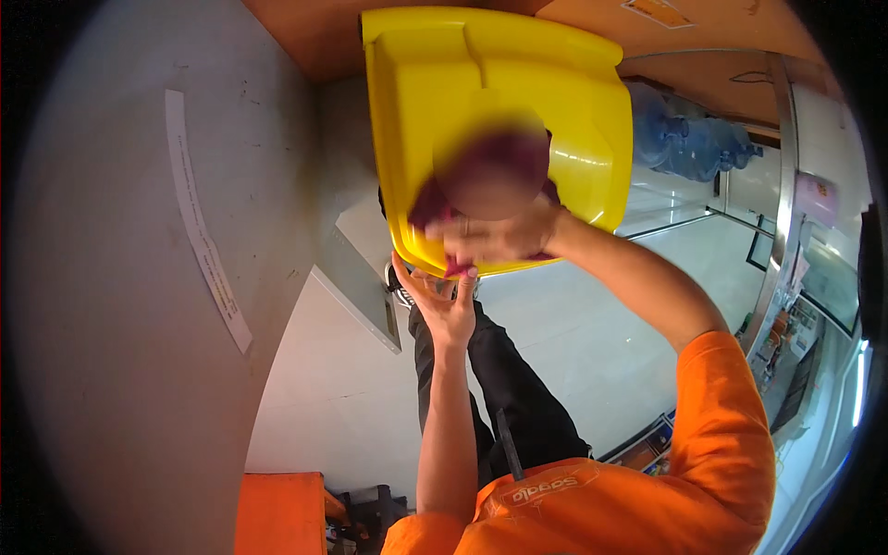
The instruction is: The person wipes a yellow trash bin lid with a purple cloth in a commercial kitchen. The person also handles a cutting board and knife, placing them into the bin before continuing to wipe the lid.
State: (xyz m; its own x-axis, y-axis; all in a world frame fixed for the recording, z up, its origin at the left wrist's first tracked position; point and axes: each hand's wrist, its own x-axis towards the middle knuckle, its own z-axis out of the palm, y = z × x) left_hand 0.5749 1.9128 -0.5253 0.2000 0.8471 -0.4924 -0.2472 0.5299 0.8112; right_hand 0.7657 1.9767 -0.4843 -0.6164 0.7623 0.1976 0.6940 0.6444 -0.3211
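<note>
In front of me stands a glossy yellow moulded plastic panel or lid [430, 90] with a raised rim, its exact kind unclear. My left hand [447, 305] is at its near lower edge, with fingers along the rim and the thumb beside a tip of maroon cloth. My right hand [506, 236], slightly motion-blurred, lies on the crumpled maroon cloth [427, 201], which rests against the panel's inner face. A round blurred patch hides the middle of the cloth and part of the right hand.
A grey wall [139, 277] fills the left side. A pale angled panel [354, 305] stands near my feet. Large blue water bottles [701, 146] lie at the upper right, by a metal-framed glass structure [784, 208]. An orange box-like piece [277, 513] is at the lower left.
</note>
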